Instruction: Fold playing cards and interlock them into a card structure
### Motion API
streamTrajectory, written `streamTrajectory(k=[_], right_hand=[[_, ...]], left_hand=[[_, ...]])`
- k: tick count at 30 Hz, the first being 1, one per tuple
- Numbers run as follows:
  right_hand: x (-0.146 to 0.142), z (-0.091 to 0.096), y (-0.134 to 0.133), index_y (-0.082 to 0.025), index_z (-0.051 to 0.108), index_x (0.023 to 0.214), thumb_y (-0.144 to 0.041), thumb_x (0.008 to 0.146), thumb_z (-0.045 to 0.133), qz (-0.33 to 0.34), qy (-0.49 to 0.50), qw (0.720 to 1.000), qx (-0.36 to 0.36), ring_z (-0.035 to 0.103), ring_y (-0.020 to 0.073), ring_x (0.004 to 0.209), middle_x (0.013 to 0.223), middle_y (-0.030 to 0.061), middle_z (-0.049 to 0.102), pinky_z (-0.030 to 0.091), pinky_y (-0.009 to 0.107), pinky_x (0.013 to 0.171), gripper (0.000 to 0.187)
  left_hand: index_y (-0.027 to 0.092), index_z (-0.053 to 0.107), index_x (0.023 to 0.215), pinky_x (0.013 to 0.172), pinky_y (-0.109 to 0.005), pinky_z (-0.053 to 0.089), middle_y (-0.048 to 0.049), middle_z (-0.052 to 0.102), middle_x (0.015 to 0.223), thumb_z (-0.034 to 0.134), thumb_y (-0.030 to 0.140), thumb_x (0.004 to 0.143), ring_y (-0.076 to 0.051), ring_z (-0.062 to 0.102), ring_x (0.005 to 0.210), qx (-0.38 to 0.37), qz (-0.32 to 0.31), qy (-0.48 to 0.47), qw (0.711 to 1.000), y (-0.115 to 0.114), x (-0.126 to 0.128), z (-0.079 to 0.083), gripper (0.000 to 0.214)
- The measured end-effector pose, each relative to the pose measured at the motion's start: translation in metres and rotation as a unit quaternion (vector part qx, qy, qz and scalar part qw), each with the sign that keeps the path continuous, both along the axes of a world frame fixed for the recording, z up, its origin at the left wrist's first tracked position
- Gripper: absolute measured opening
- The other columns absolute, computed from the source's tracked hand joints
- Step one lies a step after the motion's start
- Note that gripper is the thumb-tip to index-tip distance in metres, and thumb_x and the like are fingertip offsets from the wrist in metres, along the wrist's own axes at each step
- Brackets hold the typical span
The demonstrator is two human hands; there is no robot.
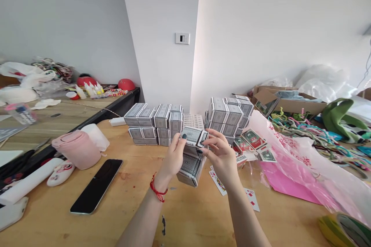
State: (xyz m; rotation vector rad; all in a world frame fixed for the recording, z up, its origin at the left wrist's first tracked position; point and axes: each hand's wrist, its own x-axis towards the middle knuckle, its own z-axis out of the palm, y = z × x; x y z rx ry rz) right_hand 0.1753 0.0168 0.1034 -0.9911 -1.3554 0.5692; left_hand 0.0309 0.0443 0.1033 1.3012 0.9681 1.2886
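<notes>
My left hand (175, 155) grips the near left side of a box folded from playing cards (191, 136), its thumb on the grey patterned top. My right hand (219, 150) pinches the right end of that same box, index finger and thumb at its card edge. Just beneath is another playing-card block (190, 168); whether it is joined to the upper one I cannot tell. Behind my hands stand stacked card blocks, on the left (142, 123) and on the right (226, 117). A queen card (218, 182) and a diamond card (252, 199) lie near my right forearm.
Left on the table are a black phone (97, 186), a pink cup (79, 147) and a white tube (30, 181). On the right lie red card packs (252, 139), pink plastic wrap (292, 177), colourful cords (313, 133) and a tape roll (344, 229). The wall rises behind.
</notes>
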Motion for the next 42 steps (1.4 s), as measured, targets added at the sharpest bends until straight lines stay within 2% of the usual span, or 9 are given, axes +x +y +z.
streamTrajectory(k=[4, 11, 18, 26, 34, 37, 42], right_hand=[[-0.003, -0.001, 0.0, -0.022, 0.062, 0.074, -0.025, 0.069, 0.065, -0.028, -0.026, 0.999, 0.009, 0.047, 0.0243, 0.112, 0.116, 0.0074, 0.05, 0.043, 0.044, 0.089, 0.007], [-0.002, -0.002, 0.0, -0.023, 0.064, 0.075, -0.025, 0.07, 0.065, -0.054, -0.062, 0.996, 0.016, 0.049, 0.0245, 0.11, 0.114, 0.0075, 0.053, 0.043, 0.045, 0.089, 0.006], [0.0, 0.007, -0.007, -0.024, 0.064, 0.079, -0.024, 0.071, 0.062, -0.081, -0.106, 0.991, 0.0, 0.05, 0.0242, 0.109, 0.115, 0.007, 0.053, 0.045, 0.044, 0.087, 0.008], [0.0, 0.007, -0.008, -0.026, 0.06, 0.1, -0.03, 0.074, 0.06, -0.1, -0.175, 0.979, 0.028, 0.052, 0.0242, 0.106, 0.117, 0.0078, 0.054, 0.049, 0.042, 0.085, 0.027], [0.001, 0.005, -0.007, -0.025, 0.061, 0.098, -0.032, 0.073, 0.062, -0.108, -0.189, 0.976, 0.033, 0.053, 0.0241, 0.106, 0.116, 0.0078, 0.055, 0.049, 0.042, 0.087, 0.026], [0.0, 0.004, -0.006, -0.025, 0.061, 0.1, -0.031, 0.073, 0.062, -0.103, -0.184, 0.977, 0.039, 0.053, 0.0246, 0.107, 0.117, 0.0079, 0.055, 0.048, 0.043, 0.087, 0.027], [0.0, 0.0, -0.003, -0.025, 0.062, 0.1, -0.031, 0.072, 0.064, -0.102, -0.168, 0.98, 0.038, 0.053, 0.0244, 0.107, 0.117, 0.0078, 0.057, 0.048, 0.043, 0.087, 0.029]], left_hand=[[0.022, 0.056, 0.084, 0.073, -0.022, 0.038, 0.0, 0.056, 0.081, 0.047, 0.037, 0.08, -0.015, 0.05, 0.077, -0.003, 0.024, 0.017, 1.0, 0.0, 0.0, -0.002, 0.018], [0.02, 0.057, 0.081, 0.071, -0.023, 0.04, -0.0007, 0.056, 0.079, 0.051, 0.038, 0.077, -0.015, 0.05, 0.076, -0.015, 0.016, -0.032, 0.999, 0.002, 0.002, -0.005, 0.019], [0.019, 0.059, 0.083, 0.073, -0.025, 0.042, -0.0022, 0.057, 0.076, 0.055, 0.038, 0.075, -0.018, 0.053, 0.083, -0.011, 0.032, -0.061, 0.998, 0.002, 0.008, -0.006, 0.02], [0.019, 0.058, 0.081, 0.073, -0.024, 0.041, -0.0021, 0.058, 0.079, 0.054, 0.037, 0.075, -0.017, 0.053, 0.083, -0.03, 0.033, -0.066, 0.997, 0.003, 0.008, -0.006, 0.019], [0.02, 0.056, 0.08, 0.072, -0.023, 0.04, -0.0004, 0.056, 0.078, 0.051, 0.037, 0.078, -0.015, 0.051, 0.077, -0.002, 0.033, -0.041, 0.999, 0.004, 0.005, -0.01, 0.018], [0.02, 0.056, 0.081, 0.073, -0.023, 0.04, -0.0008, 0.056, 0.081, 0.049, 0.037, 0.079, -0.015, 0.051, 0.079, 0.009, 0.016, -0.031, 0.999, 0.006, 0.003, -0.012, 0.018], [0.02, 0.058, 0.086, 0.075, -0.023, 0.04, -0.0021, 0.059, 0.085, 0.051, 0.036, 0.077, -0.017, 0.053, 0.086, -0.003, 0.04, -0.039, 0.998, 0.009, 0.003, -0.015, 0.019]])
